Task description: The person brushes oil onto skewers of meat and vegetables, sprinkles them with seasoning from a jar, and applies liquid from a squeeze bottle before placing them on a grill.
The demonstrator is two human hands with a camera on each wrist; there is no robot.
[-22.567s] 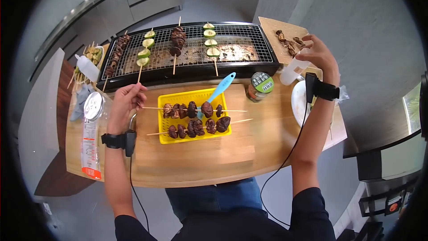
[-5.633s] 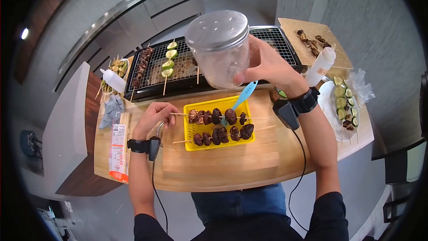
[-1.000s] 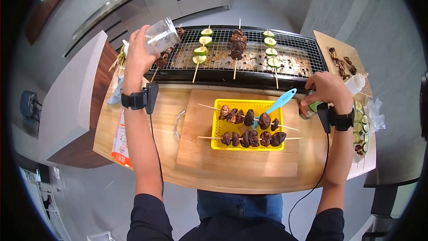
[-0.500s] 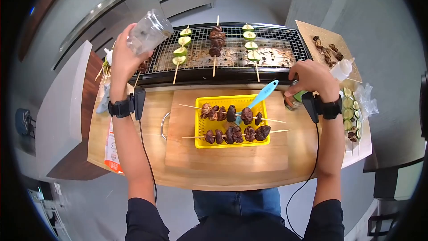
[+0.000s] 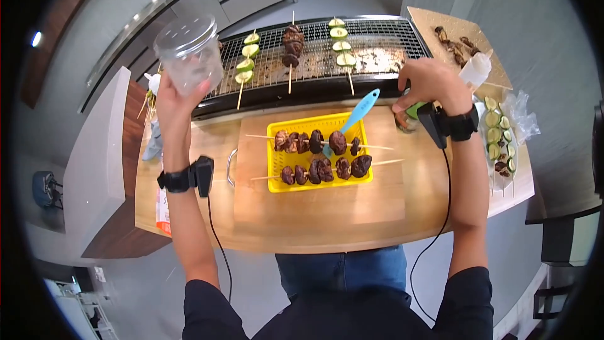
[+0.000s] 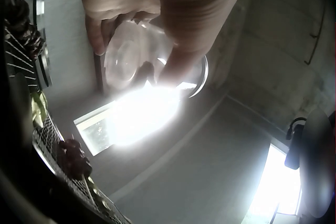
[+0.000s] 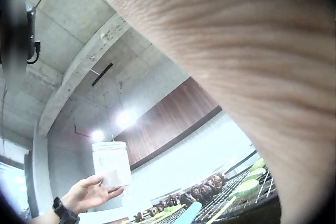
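In the head view my left hand (image 5: 173,104) grips a clear jar (image 5: 195,70) with a silver lid, raised beyond the table's left part, lid upward. The right wrist view also shows this jar (image 7: 113,163) upright in the left hand (image 7: 94,195). In the left wrist view, fingers and thumb lie round the clear jar (image 6: 122,61). My right hand (image 5: 437,85) has its fingers curled round the top of a green-labelled jar (image 5: 409,121), which it partly hides. Between the hands, two skewers of dark mushrooms (image 5: 338,143) lie across a yellow basket (image 5: 274,184).
Behind the basket stands a black grill (image 5: 377,82) with zucchini (image 5: 346,59) and dark-food skewers. A blue brush (image 5: 362,110) leans in the basket. To the right are a squeeze bottle (image 5: 476,69), a board (image 5: 491,56) with browned pieces, and more zucchini skewers (image 5: 492,135).
The clear jar, tilted toward the grill's left end before, now stands lid upward in my left hand. My right hand stays at the green-labelled jar. The head view has shifted.
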